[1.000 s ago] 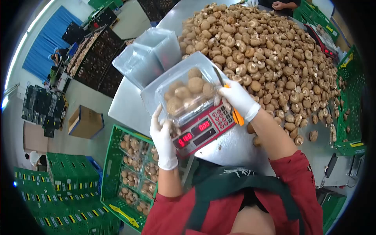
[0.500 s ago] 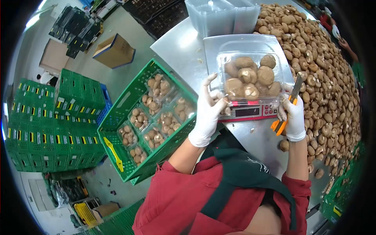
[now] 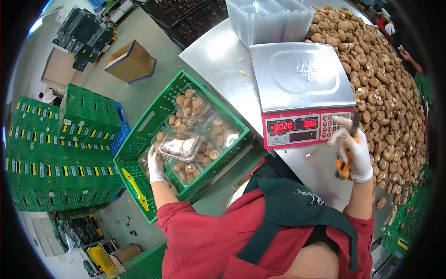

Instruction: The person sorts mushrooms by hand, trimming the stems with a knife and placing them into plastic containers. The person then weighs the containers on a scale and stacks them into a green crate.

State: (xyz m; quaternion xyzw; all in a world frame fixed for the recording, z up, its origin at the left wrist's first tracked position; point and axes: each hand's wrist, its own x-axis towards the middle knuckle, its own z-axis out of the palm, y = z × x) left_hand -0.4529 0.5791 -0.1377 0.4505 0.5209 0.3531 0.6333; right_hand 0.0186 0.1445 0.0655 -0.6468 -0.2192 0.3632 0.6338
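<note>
My left hand (image 3: 156,163) is inside the green crate (image 3: 139,122), gripping the near left end of a closed clear plastic box of mushrooms (image 3: 182,145). That box lies over other packed mushroom boxes (image 3: 189,104) in the crate. In my right hand (image 3: 357,156) is an orange-handled utility knife (image 3: 343,167), its blade pointing up past the fingers. This hand hovers by the keypad of the red and silver scale (image 3: 302,76). Nothing lies on the scale's metal plate, and its red digits are lit. Both hands wear white gloves.
A large heap of brown mushrooms (image 3: 381,97) covers the right of the metal table (image 3: 216,56). Stacked clear plastic boxes (image 3: 260,23) stand behind the scale. Stacked green crates (image 3: 46,158) and a cardboard box (image 3: 131,61) are on the floor. Another person's hand (image 3: 404,52) shows at far right.
The mushroom box has gone from the scale into the green crate, with my left hand on it. My right hand has moved slightly right and down, still holding the knife.
</note>
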